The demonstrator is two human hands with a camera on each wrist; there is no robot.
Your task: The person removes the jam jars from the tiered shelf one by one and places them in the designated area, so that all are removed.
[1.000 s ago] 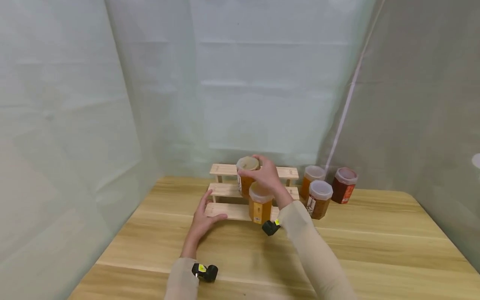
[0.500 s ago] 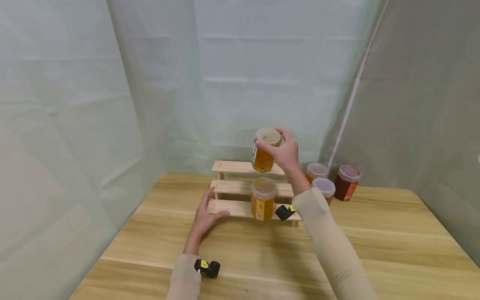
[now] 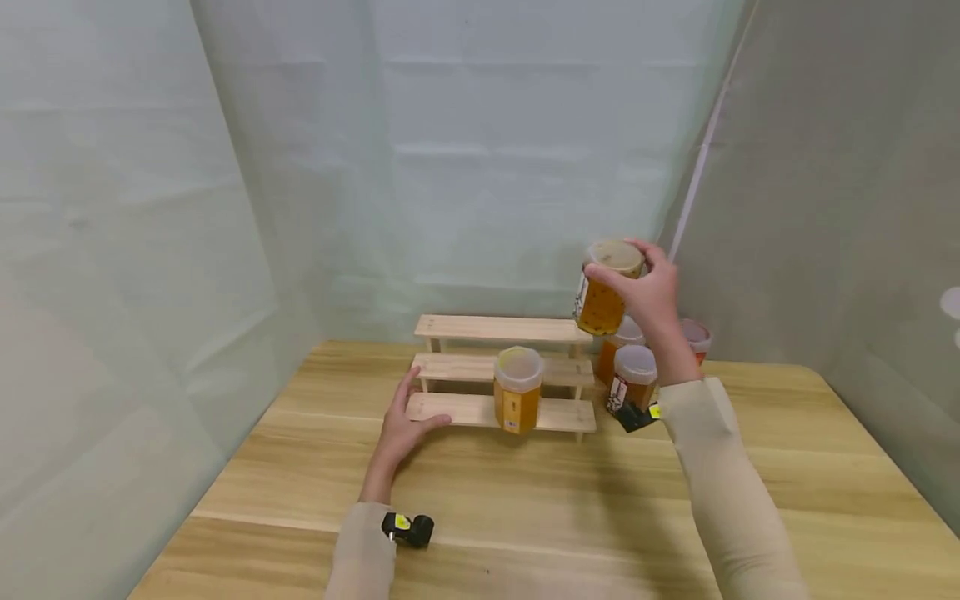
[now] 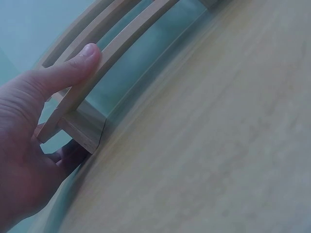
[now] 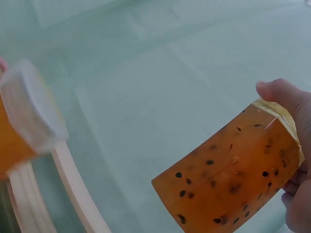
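My right hand (image 3: 651,293) grips a jar (image 3: 602,293) by its lid, in the air above the right end of a three-tier wooden display shelf (image 3: 504,328). In the right wrist view the jar's orange contents (image 5: 228,170) show dark seeds. My left hand (image 3: 397,423) holds the shelf's left end. The left wrist view shows its thumb (image 4: 77,68) on the lowest slat (image 4: 121,43) and other fingers partly hidden behind the shelf's leg. An amber jar (image 3: 517,392) with a pale lid and yellow label stands upright on the lowest tier.
Right of the shelf, on the wooden table (image 3: 480,517), stand a jar with a white-and-dark label (image 3: 632,385), an orange jar (image 3: 606,367) behind it, and a red jar (image 3: 696,336) mostly hidden by my right arm. Pale cloth walls (image 3: 487,183) enclose the table.
My right hand has lifted the seeded jar off the shelf and carried it up and to the right. The left hand stays at the shelf's left end.
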